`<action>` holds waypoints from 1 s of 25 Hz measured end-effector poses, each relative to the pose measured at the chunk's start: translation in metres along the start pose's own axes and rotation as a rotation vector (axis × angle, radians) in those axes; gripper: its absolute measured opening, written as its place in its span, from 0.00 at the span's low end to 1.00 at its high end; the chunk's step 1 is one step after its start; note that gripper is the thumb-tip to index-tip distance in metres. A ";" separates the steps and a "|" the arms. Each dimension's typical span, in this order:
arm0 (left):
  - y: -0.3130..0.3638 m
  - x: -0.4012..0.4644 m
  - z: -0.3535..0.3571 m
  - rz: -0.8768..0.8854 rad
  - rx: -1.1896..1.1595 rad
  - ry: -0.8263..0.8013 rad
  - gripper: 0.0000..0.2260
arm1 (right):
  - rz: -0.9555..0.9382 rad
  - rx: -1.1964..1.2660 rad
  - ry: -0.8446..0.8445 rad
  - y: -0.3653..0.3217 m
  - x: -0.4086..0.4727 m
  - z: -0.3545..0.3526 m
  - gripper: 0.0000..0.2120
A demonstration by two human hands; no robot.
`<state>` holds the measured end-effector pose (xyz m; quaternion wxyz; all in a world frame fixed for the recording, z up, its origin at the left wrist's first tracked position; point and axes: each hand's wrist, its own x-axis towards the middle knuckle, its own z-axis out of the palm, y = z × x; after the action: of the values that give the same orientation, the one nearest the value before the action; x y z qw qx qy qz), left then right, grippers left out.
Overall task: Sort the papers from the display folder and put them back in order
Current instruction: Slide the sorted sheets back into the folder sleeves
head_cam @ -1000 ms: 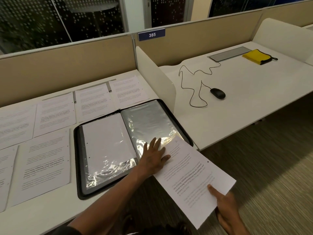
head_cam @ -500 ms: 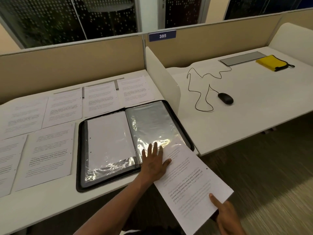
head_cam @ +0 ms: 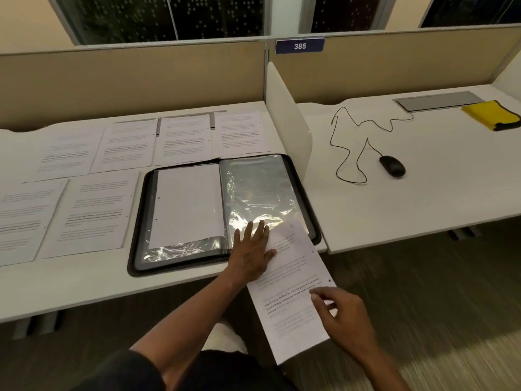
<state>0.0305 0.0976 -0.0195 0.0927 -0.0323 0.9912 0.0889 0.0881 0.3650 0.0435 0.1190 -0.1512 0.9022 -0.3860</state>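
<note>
A black display folder [head_cam: 141,221] lies open on the white desk [head_cam: 84,283], its clear sleeves shining. The left sleeve holds a white sheet [head_cam: 187,204]. A printed sheet [head_cam: 293,314] has its top end in the mouth of the right sleeve [head_cam: 259,187] and hangs off the desk's front edge. My left hand [head_cam: 252,249] lies flat with straight fingers on the sleeve's lower edge, thumb on the sheet. My right hand [head_cam: 342,317] pinches the sheet's right edge.
Several printed pages [head_cam: 93,215] lie in rows on the desk left of and behind the folder. A white divider [head_cam: 287,122] stands right of it. On the neighbouring desk are a black mouse [head_cam: 392,165] with its cable, a grey panel [head_cam: 438,100] and a yellow cloth [head_cam: 492,115].
The sheet has turned more upright and slid a little further into the right sleeve. My right hand has moved up along the sheet's right edge. My left hand stays on the sleeve.
</note>
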 end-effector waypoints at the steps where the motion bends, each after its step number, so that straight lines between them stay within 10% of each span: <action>1: 0.000 0.000 0.000 -0.001 0.001 -0.008 0.32 | -0.126 -0.064 -0.021 -0.005 0.024 0.011 0.11; 10: 0.002 -0.003 -0.009 0.015 -0.010 0.017 0.29 | -0.328 -0.609 -0.233 0.000 0.154 0.075 0.37; 25: -0.003 -0.051 0.022 -0.272 -0.094 0.194 0.35 | -0.192 -0.642 -0.075 0.012 0.162 0.096 0.31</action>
<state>0.0846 0.1010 -0.0313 0.0063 -0.1789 0.9767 0.1182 -0.0324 0.2509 -0.0460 0.0613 -0.2794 0.9544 -0.0857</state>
